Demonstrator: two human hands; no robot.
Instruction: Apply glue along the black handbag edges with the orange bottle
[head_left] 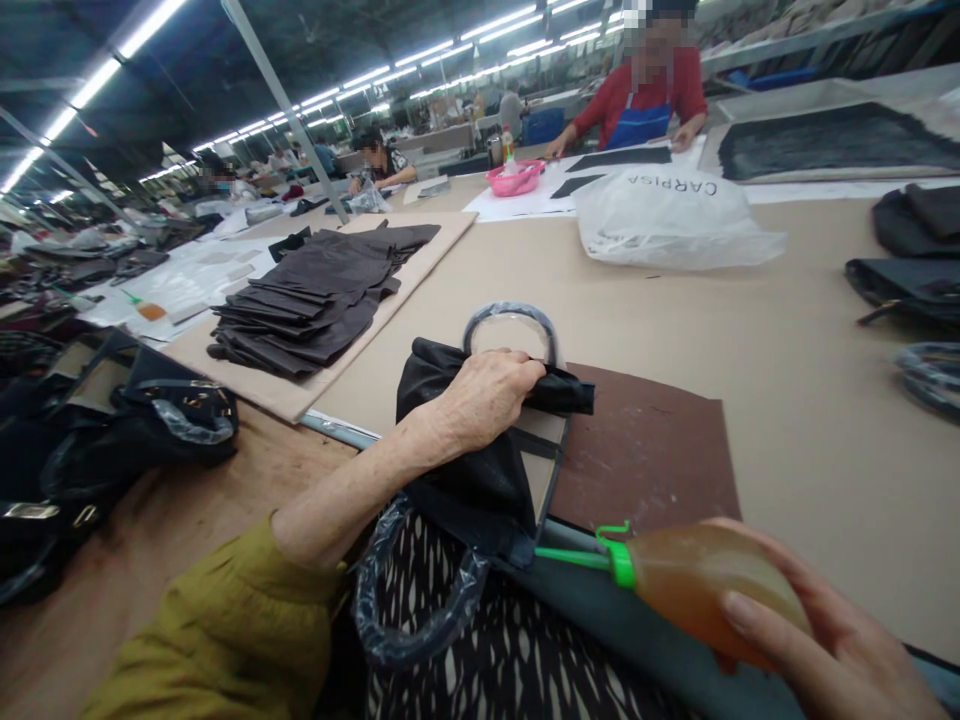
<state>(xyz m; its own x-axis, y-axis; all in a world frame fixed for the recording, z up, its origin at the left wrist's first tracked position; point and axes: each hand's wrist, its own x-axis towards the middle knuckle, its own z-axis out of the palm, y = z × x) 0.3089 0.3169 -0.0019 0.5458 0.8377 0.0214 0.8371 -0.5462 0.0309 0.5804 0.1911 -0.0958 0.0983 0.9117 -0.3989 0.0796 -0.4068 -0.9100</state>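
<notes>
A dark handbag (472,485) lies at the table's near edge, partly over my lap. My left hand (491,395) is closed around its bunched black upper part. One plastic-wrapped handle (551,335) arches up behind that hand, while another wrapped handle (367,590) hangs toward me. At the lower right, my right hand (817,620) grips a squeeze bottle (697,580) of amber liquid with a green nozzle (574,557). The nozzle tip points left and meets the bag's lower edge; whether liquid comes out cannot be seen. A brown sheet (645,450) lies beside the bag.
Stacked dark pieces (322,295) lie on a board at the left, with more dark bags (112,440) nearer. A white plastic bag (675,220) and pink basket (516,178) sit farther back. Across the table works a person in red (686,85). Dark bags (911,285) lie right.
</notes>
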